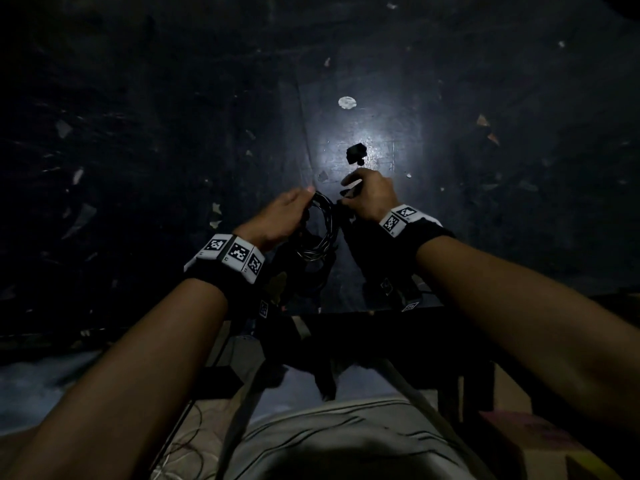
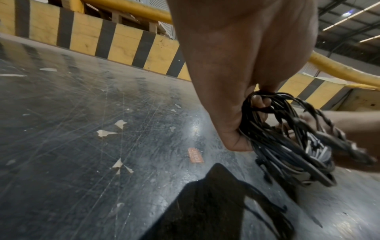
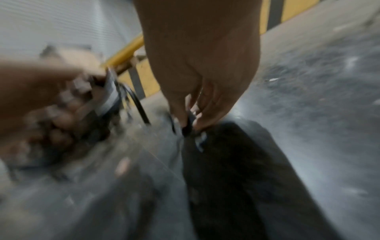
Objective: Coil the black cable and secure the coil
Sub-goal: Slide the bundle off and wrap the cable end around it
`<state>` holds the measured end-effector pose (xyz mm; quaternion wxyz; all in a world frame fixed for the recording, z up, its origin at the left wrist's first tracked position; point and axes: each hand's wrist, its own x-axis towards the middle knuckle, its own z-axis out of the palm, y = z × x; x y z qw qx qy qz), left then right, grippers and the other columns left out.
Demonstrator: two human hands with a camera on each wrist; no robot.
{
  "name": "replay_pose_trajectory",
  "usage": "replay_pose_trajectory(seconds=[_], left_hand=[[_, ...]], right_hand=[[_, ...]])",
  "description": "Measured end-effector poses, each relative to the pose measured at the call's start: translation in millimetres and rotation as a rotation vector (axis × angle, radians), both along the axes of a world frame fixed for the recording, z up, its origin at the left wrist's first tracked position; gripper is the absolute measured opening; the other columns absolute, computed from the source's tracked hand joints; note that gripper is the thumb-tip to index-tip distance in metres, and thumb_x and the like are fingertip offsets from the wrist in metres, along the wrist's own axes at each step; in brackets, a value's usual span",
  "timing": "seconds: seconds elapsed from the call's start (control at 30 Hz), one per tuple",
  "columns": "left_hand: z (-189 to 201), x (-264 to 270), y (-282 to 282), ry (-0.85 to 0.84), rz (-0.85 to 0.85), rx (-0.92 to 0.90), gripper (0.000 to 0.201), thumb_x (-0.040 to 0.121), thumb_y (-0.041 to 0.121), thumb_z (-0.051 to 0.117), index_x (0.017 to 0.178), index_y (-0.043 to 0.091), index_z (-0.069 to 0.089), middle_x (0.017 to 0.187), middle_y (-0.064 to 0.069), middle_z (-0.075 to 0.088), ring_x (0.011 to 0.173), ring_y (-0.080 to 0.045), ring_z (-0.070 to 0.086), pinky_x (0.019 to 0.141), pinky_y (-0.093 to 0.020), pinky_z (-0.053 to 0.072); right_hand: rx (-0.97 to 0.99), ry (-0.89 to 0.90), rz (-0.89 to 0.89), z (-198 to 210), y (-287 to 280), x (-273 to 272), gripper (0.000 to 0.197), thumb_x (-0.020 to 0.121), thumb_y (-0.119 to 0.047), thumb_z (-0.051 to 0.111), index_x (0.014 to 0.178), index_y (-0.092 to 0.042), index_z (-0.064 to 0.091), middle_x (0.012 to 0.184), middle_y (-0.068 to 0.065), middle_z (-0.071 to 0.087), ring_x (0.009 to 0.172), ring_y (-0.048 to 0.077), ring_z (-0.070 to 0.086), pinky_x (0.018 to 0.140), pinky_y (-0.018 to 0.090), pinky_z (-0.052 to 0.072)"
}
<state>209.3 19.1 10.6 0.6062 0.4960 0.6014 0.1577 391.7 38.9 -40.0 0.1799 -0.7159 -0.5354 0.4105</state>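
Meanwhile, left grip [image 1: 278,216] clutches coiled cable [image 1: 320,233].

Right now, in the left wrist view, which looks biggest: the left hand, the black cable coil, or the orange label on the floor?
1. left hand, though it is nearest the camera, which inflates it.
2. black cable coil, gripped by that hand.
3. orange label, clearly smallest.

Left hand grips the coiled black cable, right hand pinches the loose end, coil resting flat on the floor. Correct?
Not quite. The coil is held up off the floor, as the left wrist view shows. The left hand does grip it, and the right hand pinches the loose end.
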Motion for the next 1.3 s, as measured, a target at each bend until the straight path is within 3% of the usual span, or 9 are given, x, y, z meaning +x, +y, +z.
replay_pose_trajectory(seconds=[0.23,0.4,0.5,0.63,0.73,0.93,1.1,1.2,1.3], left_hand=[[9.5,-5.6,1.6,-0.032,-0.045,0.012,0.036,0.106,0.034,0.034,0.108,0.005,0.055,0.095,-0.012,0.046,0.071,-0.016,0.041,0.047,-0.008,0.035],[20.9,-10.2,-2.6,-0.103,-0.03,-0.025,0.037,0.106,0.034,0.033,0.092,0.012,0.058,0.077,-0.011,0.049,0.062,-0.011,0.048,0.053,-0.017,0.041],[22.0,-11.7,-2.3,-0.07,-0.049,0.002,0.043,0.107,0.034,0.031,0.112,0.001,0.058,0.1,-0.012,0.047,0.078,-0.02,0.043,0.051,-0.008,0.041],[24.8,-11.3,-5.4,-0.073,-0.034,0.032,0.035,0.107,0.032,0.032,0.101,0.008,0.056,0.077,-0.011,0.042,0.059,-0.01,0.038,0.046,-0.013,0.036],[19.9,-16.2,-6.2,-0.055,-0.05,0.055,0.044,0.106,0.036,0.033,0.103,-0.001,0.057,0.064,-0.004,0.04,0.048,-0.009,0.035,0.044,-0.022,0.03],[22.6,-16.4,-11.5,-0.011,-0.071,0.144,0.046,0.107,0.033,0.031,0.12,0.002,0.063,0.088,-0.001,0.068,0.061,0.01,0.064,0.057,-0.009,0.049],[19.1,-19.3,-16.0,-0.008,-0.071,0.174,0.042,0.106,0.038,0.032,0.109,0.015,0.067,0.085,0.006,0.072,0.07,0.005,0.069,0.065,-0.016,0.052],[19.7,-20.0,-20.1,0.041,-0.095,0.218,0.041,0.105,0.04,0.031,0.097,0.022,0.067,0.084,0.005,0.072,0.066,0.005,0.068,0.061,-0.012,0.051],[16.7,-18.5,-23.2,0.116,-0.051,0.285,0.044,0.104,0.044,0.033,0.083,0.022,0.065,0.075,0.0,0.068,0.059,-0.004,0.061,0.059,-0.021,0.046]], right_hand=[[-0.001,0.025,0.287,28.2,8.8,0.7,0.018,0.088,-0.021,0.073,0.101,-0.01,0.08,0.1,0.007,0.079,0.086,0.01,0.069,0.073,0.012,0.047],[-0.044,0.011,0.395,39.2,15.4,0.7,0.014,0.086,-0.017,0.074,0.095,-0.007,0.078,0.089,0.006,0.078,0.065,0.004,0.066,0.079,0.028,0.061],[-0.081,0.103,0.435,45.9,16.3,-4.3,0.014,0.088,-0.014,0.073,0.095,-0.003,0.076,0.09,0.013,0.078,0.074,0.021,0.074,0.078,0.035,0.064],[-0.093,0.26,0.386,49.9,15.0,-8.9,0.019,0.09,-0.01,0.07,0.1,0.006,0.073,0.086,0.018,0.074,0.075,0.023,0.071,0.072,0.032,0.063],[-0.076,0.298,0.38,55.6,12.9,-8.7,0.019,0.091,-0.006,0.067,0.105,0.005,0.073,0.083,0.013,0.072,0.07,0.016,0.068,0.069,0.028,0.06],[-0.068,0.396,0.322,71.9,1.4,-10.6,0.023,0.095,-0.013,0.065,0.114,-0.002,0.071,0.098,0.01,0.074,0.083,0.011,0.068,0.063,0.017,0.055],[-0.168,0.533,0.165,74.0,-10.1,-16.2,0.021,0.097,-0.017,0.062,0.112,-0.005,0.069,0.086,0.006,0.067,0.062,0.007,0.06,0.078,0.031,0.055],[-0.288,0.682,0.016,79.2,-16.2,-17.2,0.025,0.1,-0.028,0.053,0.102,-0.01,0.07,0.083,0.005,0.064,0.075,0.019,0.061,0.085,0.038,0.053],[-0.302,0.775,-0.05,80.7,-21.7,-15.3,0.022,0.098,-0.011,0.047,0.105,-0.009,0.067,0.082,0.006,0.062,0.077,0.021,0.058,0.081,0.031,0.049]])
